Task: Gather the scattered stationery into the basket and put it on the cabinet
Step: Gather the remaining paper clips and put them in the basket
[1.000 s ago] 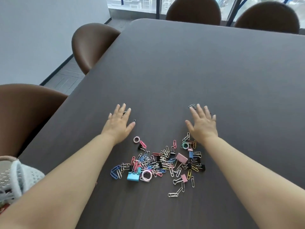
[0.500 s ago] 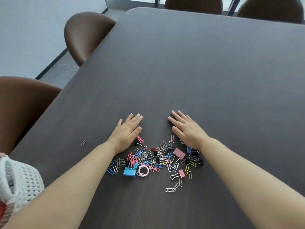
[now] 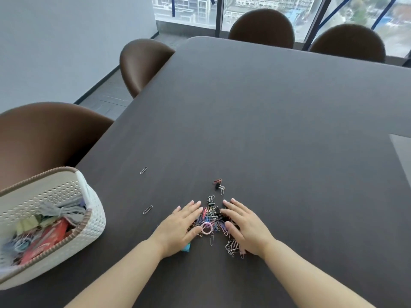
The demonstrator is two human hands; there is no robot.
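Observation:
A heap of coloured paper clips and binder clips (image 3: 211, 221) lies on the dark table (image 3: 266, 130), squeezed between my two flat hands. My left hand (image 3: 180, 230) presses on its left side, fingers apart, partly covering a blue binder clip (image 3: 186, 248). My right hand (image 3: 246, 227) presses on its right side, over several clips. A pink ring (image 3: 206, 228) lies between the hands. A few clips (image 3: 219, 185) sit just beyond the fingertips. Two loose silver paper clips (image 3: 143, 170) (image 3: 147, 209) lie to the left. The white woven basket (image 3: 89, 218) stands at the left, holding stationery.
Brown chairs stand along the table's left edge (image 3: 44, 134) (image 3: 142, 61) and at its far end (image 3: 262, 27) (image 3: 347, 41). A window runs behind the far chairs. A grey wall is at the left.
Both hands have slid toward each other and back toward me, pushing the spread clips into a tight heap. The view has shifted, bringing the basket into sight.

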